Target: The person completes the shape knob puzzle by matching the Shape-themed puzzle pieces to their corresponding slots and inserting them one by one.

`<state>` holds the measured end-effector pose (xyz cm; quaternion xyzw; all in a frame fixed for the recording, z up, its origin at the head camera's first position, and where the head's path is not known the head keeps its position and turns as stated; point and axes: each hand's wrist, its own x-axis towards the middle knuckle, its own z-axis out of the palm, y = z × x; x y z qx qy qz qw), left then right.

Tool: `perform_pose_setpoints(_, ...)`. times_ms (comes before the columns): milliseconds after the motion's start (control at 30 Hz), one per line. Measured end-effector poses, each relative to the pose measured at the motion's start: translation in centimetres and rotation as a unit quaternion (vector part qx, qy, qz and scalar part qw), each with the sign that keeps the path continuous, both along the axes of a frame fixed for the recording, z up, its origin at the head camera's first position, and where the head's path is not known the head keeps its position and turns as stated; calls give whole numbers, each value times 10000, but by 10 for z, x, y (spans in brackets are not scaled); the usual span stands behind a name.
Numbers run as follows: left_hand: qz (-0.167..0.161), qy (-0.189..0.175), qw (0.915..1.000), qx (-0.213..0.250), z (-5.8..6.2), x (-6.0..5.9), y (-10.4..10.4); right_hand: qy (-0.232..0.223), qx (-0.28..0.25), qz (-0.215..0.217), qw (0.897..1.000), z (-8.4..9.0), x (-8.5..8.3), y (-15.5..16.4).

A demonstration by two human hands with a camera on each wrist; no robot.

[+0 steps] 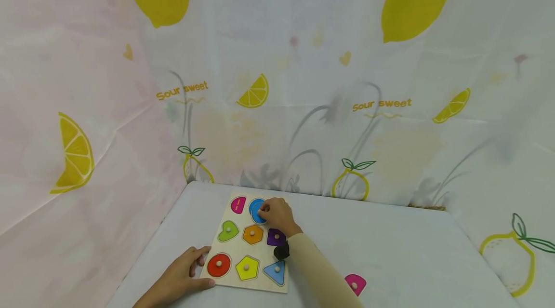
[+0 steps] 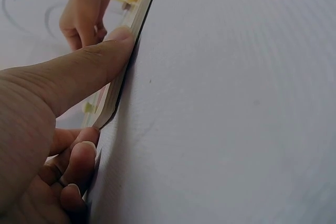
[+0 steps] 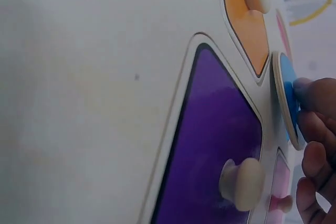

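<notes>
A wooden shape puzzle board (image 1: 225, 276) lies on the table. My left hand (image 1: 179, 272) holds its near left corner, the thumb against the front edge and the fingers at the left side; the left wrist view shows the thumb (image 2: 92, 72) pressed on that edge. My right hand (image 1: 279, 214) pinches a blue round piece (image 1: 258, 213) over the blue recess (image 1: 256, 203) in the far row, and the piece overlaps it off-centre. In the right wrist view this blue piece (image 3: 289, 98) stands tilted above the board; the fingers cover its knob.
Knobbed pieces sit in the board: green heart (image 1: 227, 232), orange hexagon (image 1: 252, 234), purple piece (image 1: 275, 237), red circle (image 1: 218, 265), yellow pentagon (image 1: 247, 269), blue triangle (image 1: 276, 269). A magenta recess (image 1: 237, 205) shows far left. A loose magenta piece (image 1: 356, 283) lies to the right.
</notes>
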<state>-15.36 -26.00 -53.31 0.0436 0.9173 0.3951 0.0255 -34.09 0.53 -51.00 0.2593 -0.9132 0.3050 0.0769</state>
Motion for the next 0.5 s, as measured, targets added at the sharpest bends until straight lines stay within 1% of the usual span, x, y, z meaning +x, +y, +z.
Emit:
perform_pose_setpoints(100, -40, 69, 10000, -2, -1, -1, 0, 77, 103, 23, 9999, 2, -2, -3)
perform_pose_setpoints(233, -62, 96, 9999, -15, -2, -1, -1, 19, 198, -50, 9998, 4, -3, -7)
perform_pose_setpoints(500, -41, 50, 10000, 13, -4, -1, -3, 1, 217, -159, 9996, 5, -5, -12)
